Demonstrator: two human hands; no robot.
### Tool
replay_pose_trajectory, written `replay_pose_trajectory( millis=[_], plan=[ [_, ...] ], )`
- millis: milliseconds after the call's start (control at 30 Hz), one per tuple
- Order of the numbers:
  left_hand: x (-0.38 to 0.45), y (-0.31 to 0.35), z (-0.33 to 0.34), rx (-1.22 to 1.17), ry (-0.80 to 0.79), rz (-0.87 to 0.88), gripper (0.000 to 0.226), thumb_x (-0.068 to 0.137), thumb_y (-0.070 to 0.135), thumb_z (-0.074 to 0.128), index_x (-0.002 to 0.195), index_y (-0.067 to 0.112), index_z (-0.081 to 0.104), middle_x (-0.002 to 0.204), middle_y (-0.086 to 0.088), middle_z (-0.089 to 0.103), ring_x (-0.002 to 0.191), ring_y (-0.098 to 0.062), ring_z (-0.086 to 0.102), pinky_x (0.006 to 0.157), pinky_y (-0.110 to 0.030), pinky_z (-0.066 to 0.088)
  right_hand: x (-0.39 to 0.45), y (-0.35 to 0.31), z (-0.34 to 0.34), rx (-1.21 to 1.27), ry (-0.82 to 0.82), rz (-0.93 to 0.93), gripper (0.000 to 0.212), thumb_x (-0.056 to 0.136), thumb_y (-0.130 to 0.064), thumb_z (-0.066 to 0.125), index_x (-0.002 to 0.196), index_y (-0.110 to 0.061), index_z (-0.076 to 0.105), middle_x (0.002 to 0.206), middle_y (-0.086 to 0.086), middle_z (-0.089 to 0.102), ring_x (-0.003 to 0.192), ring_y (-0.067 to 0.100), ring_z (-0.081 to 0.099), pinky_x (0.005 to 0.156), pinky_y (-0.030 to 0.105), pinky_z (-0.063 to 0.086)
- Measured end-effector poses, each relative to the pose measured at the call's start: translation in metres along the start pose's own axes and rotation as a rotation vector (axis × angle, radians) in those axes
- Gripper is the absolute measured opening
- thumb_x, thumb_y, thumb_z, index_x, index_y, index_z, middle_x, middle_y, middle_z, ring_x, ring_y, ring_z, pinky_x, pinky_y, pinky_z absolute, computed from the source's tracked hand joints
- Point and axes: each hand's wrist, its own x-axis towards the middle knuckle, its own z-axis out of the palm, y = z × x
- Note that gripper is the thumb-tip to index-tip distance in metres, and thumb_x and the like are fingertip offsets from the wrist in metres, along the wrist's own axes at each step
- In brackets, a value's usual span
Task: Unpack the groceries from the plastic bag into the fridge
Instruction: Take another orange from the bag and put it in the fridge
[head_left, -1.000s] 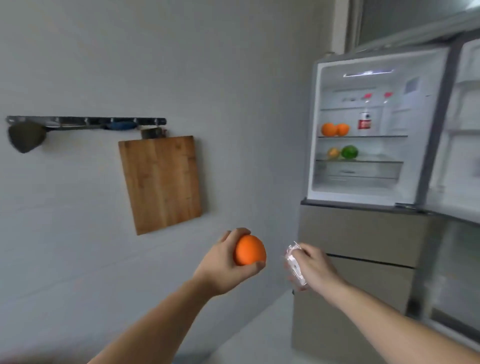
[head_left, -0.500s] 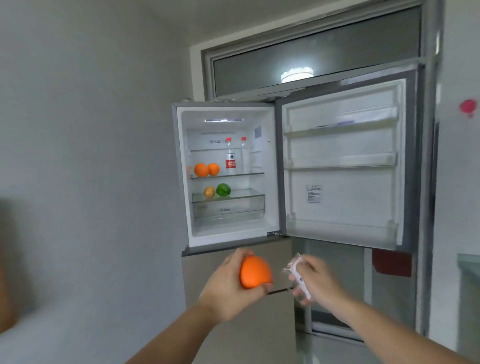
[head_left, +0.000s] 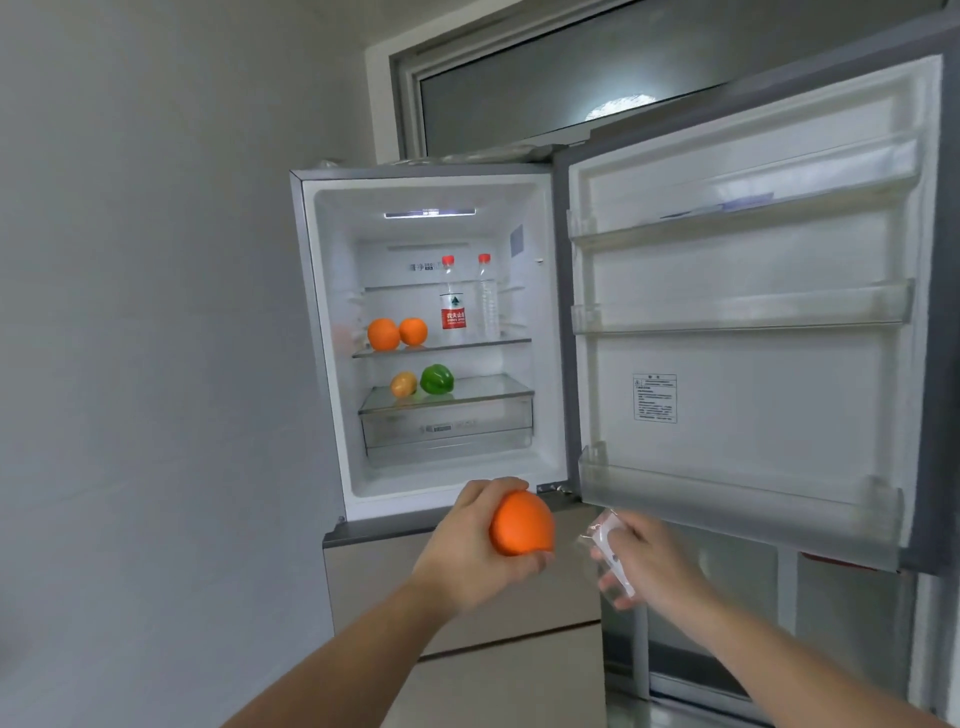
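Our left hand (head_left: 470, 551) grips an orange (head_left: 521, 524); our right hand (head_left: 647, 564) clutches what appears to be a clear packet (head_left: 609, 540), before the open fridge (head_left: 436, 332).

Both bare forearms reach up and forward from the bottom of the view, converging toward the middle. The left hand (head_left: 470, 545) is raised with its back toward the camera, fingers (head_left: 480, 491) curled over the top and thumb underneath — cupping an orange (head_left: 522, 524). The right hand (head_left: 652, 564) sits just beside it at about the same height, fingers curled inward, pinching a small clear packet (head_left: 610, 551) — the 2 hands are apart, not touching.
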Motion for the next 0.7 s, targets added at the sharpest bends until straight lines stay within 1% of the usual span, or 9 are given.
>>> replay_pose_trajectory(
  millis=[167,267,367,433,467,533,600,633,700],
  plan=[
    [0.059,-0.04,0.013,-0.048,0.003,0.001,0.078,0.068,0.044,0.081,0.131,0.043,0.037,0.127,0.018,0.038,0.111,-0.01,0.047,0.088,-0.023,0.044,0.053,0.006,0.006,-0.059,0.008,0.013,0.027,0.094,-0.01,0.035,0.088,-0.012,0.061,0.083,0.019,0.067,0.057,0.02,0.063,0.05,0.029,0.049],
    [0.1,-0.065,0.022,-0.12,-0.018,0.027,0.076,0.068,0.042,0.083,0.127,0.042,0.036,0.124,0.017,0.039,0.109,-0.011,0.048,0.082,-0.021,0.044,0.083,0.003,0.008,-0.168,0.095,0.016,0.027,0.095,-0.008,0.035,0.086,-0.01,0.06,0.071,0.01,0.064,0.047,0.01,0.058,0.043,0.019,0.043],
    [0.145,-0.087,0.027,-0.197,-0.04,0.085,0.073,0.067,0.043,0.084,0.121,0.047,0.036,0.123,0.019,0.04,0.107,-0.008,0.048,0.076,-0.014,0.041,0.121,-0.003,0.008,-0.219,0.173,0.012,0.025,0.094,-0.006,0.036,0.09,-0.001,0.06,0.071,0.012,0.062,0.046,0.011,0.056,0.043,0.022,0.043],
    [0.171,-0.1,0.032,-0.221,-0.063,0.114,0.072,0.066,0.045,0.084,0.12,0.05,0.035,0.122,0.02,0.04,0.106,-0.006,0.047,0.076,-0.013,0.04,0.146,-0.008,0.006,-0.242,0.235,-0.006,0.026,0.092,-0.008,0.036,0.094,0.002,0.06,0.068,0.013,0.058,0.045,0.012,0.054,0.042,0.025,0.043],
    [0.183,-0.106,0.034,-0.228,-0.076,0.133,0.073,0.067,0.046,0.083,0.121,0.05,0.035,0.122,0.02,0.04,0.107,-0.006,0.047,0.079,-0.015,0.04,0.157,-0.01,0.005,-0.253,0.26,-0.016,0.026,0.092,-0.009,0.037,0.094,-0.001,0.061,0.068,0.012,0.058,0.047,0.014,0.055,0.044,0.026,0.044],
    [0.205,-0.114,0.039,-0.228,-0.096,0.159,0.074,0.068,0.044,0.083,0.126,0.047,0.037,0.125,0.018,0.039,0.109,-0.007,0.045,0.084,-0.02,0.039,0.175,-0.013,0.001,-0.276,0.305,-0.031,0.021,0.093,-0.012,0.04,0.092,-0.013,0.061,0.078,0.009,0.064,0.054,0.017,0.059,0.048,0.028,0.047],
    [0.224,-0.121,0.045,-0.229,-0.117,0.169,0.075,0.07,0.044,0.082,0.13,0.044,0.037,0.129,0.016,0.038,0.11,-0.007,0.043,0.085,-0.022,0.039,0.191,-0.013,-0.005,-0.332,0.342,-0.061,0.013,0.095,-0.016,0.044,0.093,-0.022,0.055,0.087,0.004,0.066,0.062,0.022,0.065,0.052,0.031,0.049],
    [0.231,-0.123,0.049,-0.228,-0.127,0.178,0.075,0.07,0.044,0.082,0.13,0.044,0.037,0.131,0.016,0.038,0.11,-0.008,0.043,0.085,-0.023,0.039,0.2,-0.01,-0.01,-0.399,0.357,-0.079,0.01,0.095,-0.017,0.045,0.093,-0.024,0.052,0.088,0.004,0.066,0.065,0.024,0.065,0.053,0.032,0.049],
    [0.246,-0.128,0.058,-0.224,-0.146,0.197,0.075,0.069,0.045,0.081,0.131,0.043,0.038,0.132,0.016,0.038,0.112,-0.009,0.044,0.086,-0.024,0.041,0.216,-0.003,-0.02,-0.548,0.369,-0.11,0.011,0.095,-0.014,0.045,0.094,-0.023,0.051,0.088,0.005,0.066,0.06,0.02,0.059,0.054,0.029,0.045]
  ],
)
